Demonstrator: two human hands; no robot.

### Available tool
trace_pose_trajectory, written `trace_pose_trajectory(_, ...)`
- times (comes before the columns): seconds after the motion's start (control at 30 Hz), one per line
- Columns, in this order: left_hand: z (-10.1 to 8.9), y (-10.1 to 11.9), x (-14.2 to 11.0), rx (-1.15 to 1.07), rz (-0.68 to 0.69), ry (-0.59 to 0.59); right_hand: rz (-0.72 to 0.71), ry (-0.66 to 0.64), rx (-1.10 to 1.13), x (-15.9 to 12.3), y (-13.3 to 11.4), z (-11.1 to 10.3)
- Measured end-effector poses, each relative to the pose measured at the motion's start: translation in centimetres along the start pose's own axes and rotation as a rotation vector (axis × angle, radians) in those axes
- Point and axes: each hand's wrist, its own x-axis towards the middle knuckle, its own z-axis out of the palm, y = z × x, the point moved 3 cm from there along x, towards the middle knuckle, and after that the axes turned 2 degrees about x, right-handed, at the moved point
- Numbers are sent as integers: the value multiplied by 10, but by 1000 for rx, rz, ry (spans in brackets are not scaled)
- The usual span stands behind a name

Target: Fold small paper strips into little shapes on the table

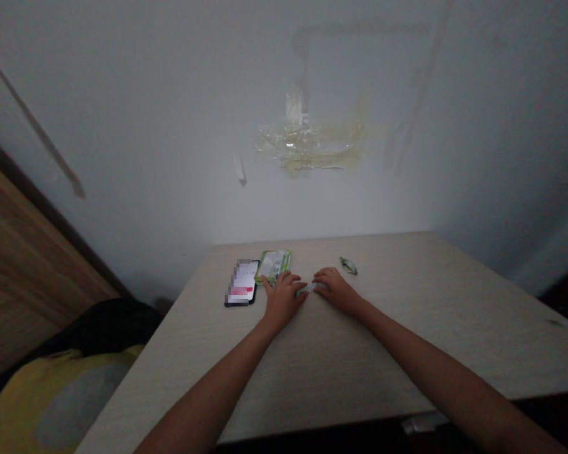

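On the table, a small whitish, patterned strip point(307, 288) lies between my two hands; its kind is too small to make out. My left hand point(283, 295) pinches the strip's left end with thumb and forefinger, while its other fingers reach over the near edge of a green-and-white packet point(275, 261). At the strip's right end, my right hand point(336, 290) has its fingers bent and closed on it. Beyond the right hand sits a small crumpled green wrapper piece point(348, 265).
A phone point(240, 291) with a lit screen lies left of the packet, close against it. The pale wooden table point(397, 271) meets a wall with old clear tape point(307, 142) on it. Down on the left are a yellow-and-grey cushion-like thing point(71, 391) and dark cloth point(108, 321).
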Motion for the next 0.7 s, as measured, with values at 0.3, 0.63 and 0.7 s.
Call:
trace_pose_trajectory(0.3, -2, 3, 0, 53, 102, 1, -31, 14, -29, 0, -4, -1)
trace_pose_trajectory(0.63, -2, 4, 0, 17, 41, 43, 90, 60, 85, -3, 10, 1)
trace_pose_trajectory(0.7, -2, 2, 1, -40, -10, 50, 125, 72, 125, -2, 11, 0)
